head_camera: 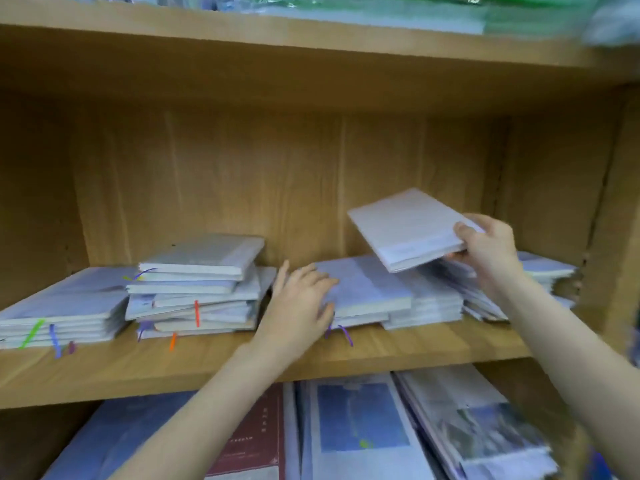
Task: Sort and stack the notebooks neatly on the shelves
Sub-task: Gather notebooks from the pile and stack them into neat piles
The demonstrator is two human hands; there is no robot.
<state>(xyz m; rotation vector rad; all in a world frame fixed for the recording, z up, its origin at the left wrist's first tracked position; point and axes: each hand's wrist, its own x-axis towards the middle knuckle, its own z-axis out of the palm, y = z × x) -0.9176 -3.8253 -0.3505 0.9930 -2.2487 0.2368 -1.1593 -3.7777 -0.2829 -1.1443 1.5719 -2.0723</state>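
Observation:
My right hand grips a pale lavender notebook by its right end and holds it tilted in the air above the middle shelf. My left hand lies on the left edge of a low pile of pale notebooks, thumb at the pile's front and fingers spread over the top cover. More notebooks lie in a messy heap behind my right wrist. An uneven stack with coloured ribbon markers stands left of my left hand, and a flatter stack lies at the far left.
The wooden shelf has a back panel and a right side wall. Larger books with blue and dark red covers fill the shelf below. Green and white plastic-wrapped goods lie on the shelf above.

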